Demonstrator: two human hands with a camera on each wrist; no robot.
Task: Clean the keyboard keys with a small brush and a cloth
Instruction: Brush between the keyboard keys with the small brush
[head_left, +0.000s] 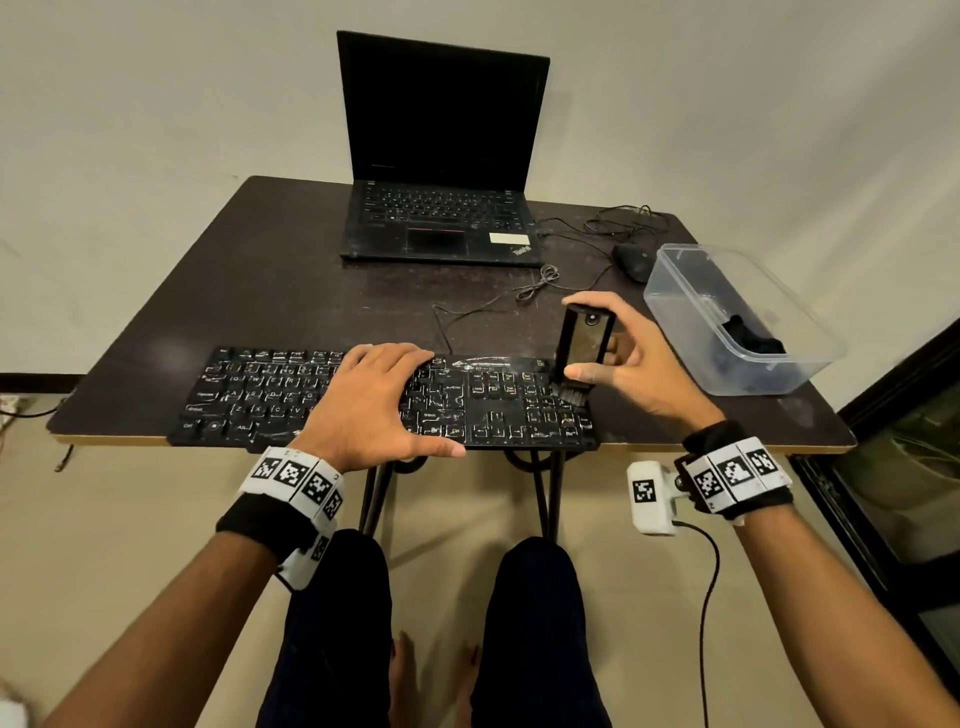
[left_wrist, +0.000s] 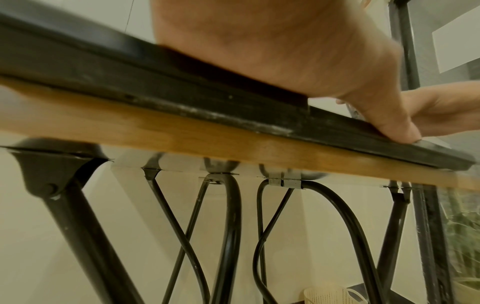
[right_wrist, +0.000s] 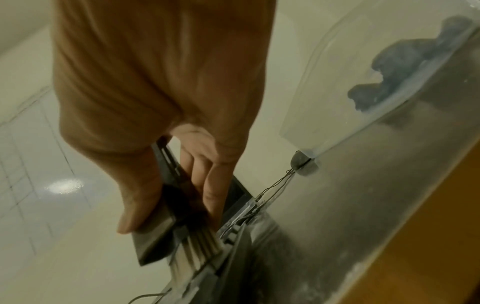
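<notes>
Two hands: left hand (head_left: 371, 402) flat on keyboard (head_left: 260, 400); right hand (head_left: 631, 358) grips brush (head_left: 582, 348), bristles on keys

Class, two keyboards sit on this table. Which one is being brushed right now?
The separate flat keyboard at the table's near edge. The right hand holds the brush bristles-down on its number pad; the left hand rests on it. The laptop behind goes untouched.

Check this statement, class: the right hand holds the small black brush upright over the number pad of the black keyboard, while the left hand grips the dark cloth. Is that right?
One part is wrong. The left hand holds no cloth: it lies flat on the black keyboard, as the head view shows. The dark cloth lies in the clear plastic container. The right hand does hold the small black brush upright over the number pad.
</notes>
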